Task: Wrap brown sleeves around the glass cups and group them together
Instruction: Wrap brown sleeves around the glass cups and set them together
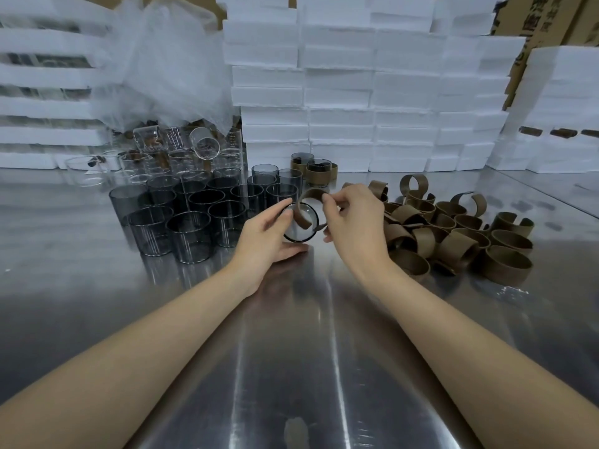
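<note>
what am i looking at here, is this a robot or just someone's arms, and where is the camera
No robot here: these are a person's two bare arms, filmed by one wide-angle camera worn on the head, looking forward and down. The left hand holds a dark glass cup tilted toward the camera, while the right hand pinches a brown sleeve against it, not yet closed round the cup. On the shiny metal table, bare smoky cups stand grouped to the left, a pile of loose curled sleeves lies to the right, and a couple of already sleeved cups stand further back. White foam boxes are stacked behind.
</note>
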Demonstrator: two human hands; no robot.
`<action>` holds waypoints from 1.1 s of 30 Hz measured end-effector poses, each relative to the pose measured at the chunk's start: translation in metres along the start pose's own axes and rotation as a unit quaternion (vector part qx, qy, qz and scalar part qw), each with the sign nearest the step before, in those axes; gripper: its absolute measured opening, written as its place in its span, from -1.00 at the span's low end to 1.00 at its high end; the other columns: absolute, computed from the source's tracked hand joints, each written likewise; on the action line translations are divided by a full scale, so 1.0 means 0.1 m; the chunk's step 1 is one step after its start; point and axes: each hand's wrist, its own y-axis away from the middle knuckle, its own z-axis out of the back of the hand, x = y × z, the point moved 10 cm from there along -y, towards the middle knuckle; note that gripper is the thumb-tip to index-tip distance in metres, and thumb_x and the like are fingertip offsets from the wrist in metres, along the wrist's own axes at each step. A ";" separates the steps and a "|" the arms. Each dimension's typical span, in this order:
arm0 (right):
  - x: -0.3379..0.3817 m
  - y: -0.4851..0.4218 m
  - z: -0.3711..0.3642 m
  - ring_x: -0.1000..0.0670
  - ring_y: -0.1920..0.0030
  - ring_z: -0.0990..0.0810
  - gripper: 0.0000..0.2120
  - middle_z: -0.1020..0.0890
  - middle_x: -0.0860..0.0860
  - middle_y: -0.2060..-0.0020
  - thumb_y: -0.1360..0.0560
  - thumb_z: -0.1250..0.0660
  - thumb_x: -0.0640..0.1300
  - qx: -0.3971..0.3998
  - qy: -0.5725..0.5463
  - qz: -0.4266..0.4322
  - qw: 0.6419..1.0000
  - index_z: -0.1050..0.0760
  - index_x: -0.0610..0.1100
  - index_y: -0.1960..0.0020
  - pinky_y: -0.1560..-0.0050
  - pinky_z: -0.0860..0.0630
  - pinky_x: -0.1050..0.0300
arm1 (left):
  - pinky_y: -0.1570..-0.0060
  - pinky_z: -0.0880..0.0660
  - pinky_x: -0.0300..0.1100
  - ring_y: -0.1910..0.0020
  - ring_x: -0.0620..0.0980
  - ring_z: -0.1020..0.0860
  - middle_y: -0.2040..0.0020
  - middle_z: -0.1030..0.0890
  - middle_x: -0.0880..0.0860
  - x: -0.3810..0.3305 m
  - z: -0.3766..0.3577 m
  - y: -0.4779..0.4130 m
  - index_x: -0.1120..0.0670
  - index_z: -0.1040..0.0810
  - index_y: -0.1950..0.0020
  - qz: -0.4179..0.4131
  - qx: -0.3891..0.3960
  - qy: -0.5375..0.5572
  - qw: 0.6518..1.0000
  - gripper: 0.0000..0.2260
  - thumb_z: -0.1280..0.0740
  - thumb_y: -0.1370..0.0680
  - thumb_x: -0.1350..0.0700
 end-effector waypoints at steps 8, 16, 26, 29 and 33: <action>0.07 0.03 -0.05 0.02 0.21 -0.58 -0.86 -0.57 -0.02 0.17 -0.54 -0.33 -0.15 0.007 0.038 0.038 0.999 -0.47 -0.21 0.12 0.11 -0.56 -0.03 | -0.15 -0.58 0.05 -0.22 0.04 -0.59 -0.34 -0.53 0.07 -0.06 -0.11 0.04 0.05 -0.47 -0.41 -0.026 0.043 -0.062 0.997 -0.56 -0.41 -0.54 0.15; -0.07 0.00 -0.07 0.03 0.31 -0.54 -0.74 -0.56 0.01 0.37 -0.49 -0.39 -0.08 0.011 -0.011 -0.009 1.000 -0.36 -0.06 0.29 0.25 -0.47 0.10 | -0.10 -0.60 0.01 0.00 0.00 -0.66 -0.24 -0.59 0.11 -0.03 -0.08 0.00 0.06 -0.54 -0.34 -0.023 0.043 -0.041 0.998 -0.65 -0.31 -0.58 0.30; -0.09 -0.08 -0.12 0.24 0.32 -0.54 -0.88 -0.59 0.15 0.36 -0.46 -0.44 -0.09 0.047 -0.032 -0.003 0.998 -0.52 -0.01 0.23 0.27 -0.41 0.44 | -0.07 -0.62 0.02 -0.14 0.08 -0.63 -0.22 -0.61 0.15 -0.03 -0.08 0.00 0.10 -0.58 -0.27 -0.011 0.040 -0.037 0.998 -0.59 -0.16 -0.53 0.40; -0.06 -0.09 -0.14 0.20 0.25 -0.57 -0.96 -0.63 0.14 0.30 -0.48 -0.42 -0.11 0.066 -0.019 0.018 0.998 -0.63 -0.06 0.13 0.19 -0.45 0.40 | -0.05 -0.62 0.00 -0.14 0.08 -0.63 -0.22 -0.61 0.15 -0.05 -0.09 0.00 0.12 -0.57 -0.28 -0.012 0.041 -0.042 0.998 -0.60 -0.17 -0.54 0.41; -0.01 -0.08 -0.14 0.16 0.19 -0.60 -0.93 -0.65 0.11 0.26 -0.49 -0.41 -0.15 0.075 -0.018 0.048 0.996 -0.68 -0.11 0.09 0.10 -0.51 0.31 | -0.06 -0.62 0.00 -0.17 0.07 -0.62 -0.24 -0.60 0.14 -0.06 -0.09 0.01 0.14 -0.53 -0.33 -0.014 0.038 -0.049 0.998 -0.58 -0.16 -0.55 0.43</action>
